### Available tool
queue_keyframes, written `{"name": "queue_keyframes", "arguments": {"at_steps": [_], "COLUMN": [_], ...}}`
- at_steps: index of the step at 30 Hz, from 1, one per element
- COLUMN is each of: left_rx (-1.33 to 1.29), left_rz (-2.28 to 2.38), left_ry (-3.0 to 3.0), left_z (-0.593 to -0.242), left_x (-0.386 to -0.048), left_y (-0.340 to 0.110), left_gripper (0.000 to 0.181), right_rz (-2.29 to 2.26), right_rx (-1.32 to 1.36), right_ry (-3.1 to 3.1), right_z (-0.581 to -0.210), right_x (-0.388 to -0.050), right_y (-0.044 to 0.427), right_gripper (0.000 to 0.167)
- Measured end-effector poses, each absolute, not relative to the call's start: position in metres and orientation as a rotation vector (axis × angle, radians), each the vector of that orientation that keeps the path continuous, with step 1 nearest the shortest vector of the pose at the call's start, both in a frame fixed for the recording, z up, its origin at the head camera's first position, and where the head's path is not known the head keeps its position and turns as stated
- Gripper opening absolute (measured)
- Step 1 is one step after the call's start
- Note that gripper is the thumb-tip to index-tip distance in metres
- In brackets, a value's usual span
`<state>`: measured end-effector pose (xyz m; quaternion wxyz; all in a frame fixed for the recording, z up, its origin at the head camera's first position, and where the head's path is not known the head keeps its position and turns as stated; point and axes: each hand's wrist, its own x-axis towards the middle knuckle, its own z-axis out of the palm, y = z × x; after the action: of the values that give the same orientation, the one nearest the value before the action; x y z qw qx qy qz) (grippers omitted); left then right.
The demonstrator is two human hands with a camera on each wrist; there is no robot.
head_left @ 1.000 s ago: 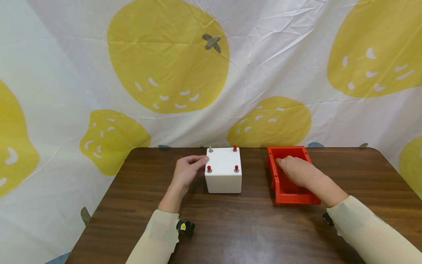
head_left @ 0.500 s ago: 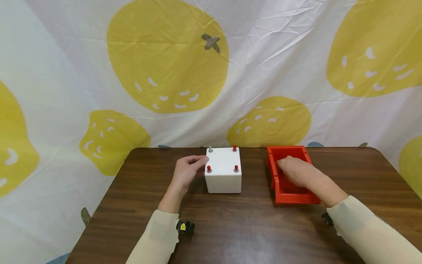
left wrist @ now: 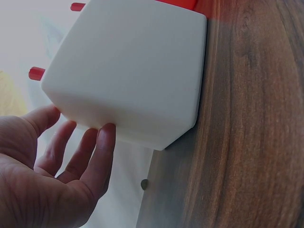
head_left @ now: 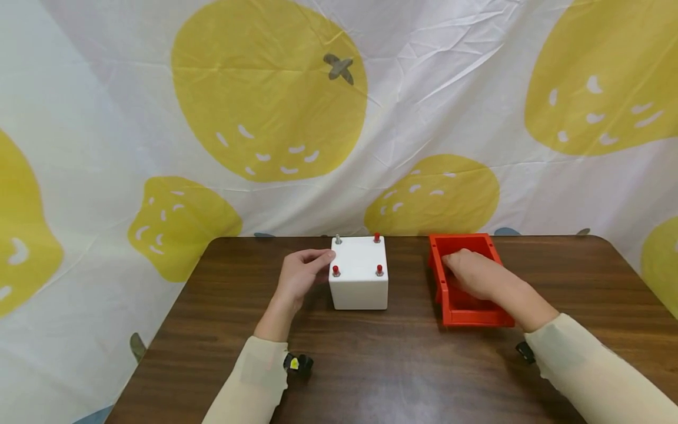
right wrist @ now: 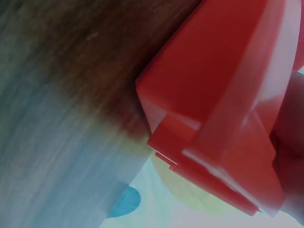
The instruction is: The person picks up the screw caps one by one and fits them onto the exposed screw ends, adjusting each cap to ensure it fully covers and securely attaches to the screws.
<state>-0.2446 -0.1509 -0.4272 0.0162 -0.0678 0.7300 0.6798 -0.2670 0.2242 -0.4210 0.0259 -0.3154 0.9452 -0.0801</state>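
Note:
A white block [head_left: 360, 273] stands on the table with a metal bolt at each top corner. The back-left bolt [head_left: 338, 239] shows bare metal, while a red cap [head_left: 379, 269] covers each of the others. My left hand [head_left: 302, 272] touches the block's left side with its fingertips, the thumb near the top edge. In the left wrist view its fingers [left wrist: 102, 156] are extended and lightly bent against the white side. To the right, my right hand [head_left: 477, 275] reaches down into a red bin [head_left: 479, 319]. The bin hides those fingertips and whatever they touch.
The brown wooden table [head_left: 392, 371] spreads around the block and bin. Right behind its far edge hangs a white cloth [head_left: 296, 206] with yellow fruit prints. Dark wrist devices [head_left: 299, 364] sit at both sleeves.
Almost nothing differs. My right hand shifts very slightly inside the red bin, and the left hand stays against the white block.

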Motion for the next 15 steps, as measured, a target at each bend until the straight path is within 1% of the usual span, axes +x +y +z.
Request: {"name": "queue_keyframes", "arguments": {"at_steps": [10,15], "left_rx": [-0.201,-0.201], "left_rz": [2.115,2.124], "left_ry": [2.281,2.269], "left_z": [-0.427,-0.427], "left_x": [-0.245,-0.245], "left_y": [-0.151,-0.15], "left_gripper": [0.033,0.032], "right_rz": [-0.307,-0.366], "right_rx": [-0.973,-0.968], "right_ry": [2.918,2.927], "right_z": [-0.413,-0.408], "right_x": [-0.266,-0.263], "right_y": [0.226,0.228], "right_gripper": [0.022,0.019]}}
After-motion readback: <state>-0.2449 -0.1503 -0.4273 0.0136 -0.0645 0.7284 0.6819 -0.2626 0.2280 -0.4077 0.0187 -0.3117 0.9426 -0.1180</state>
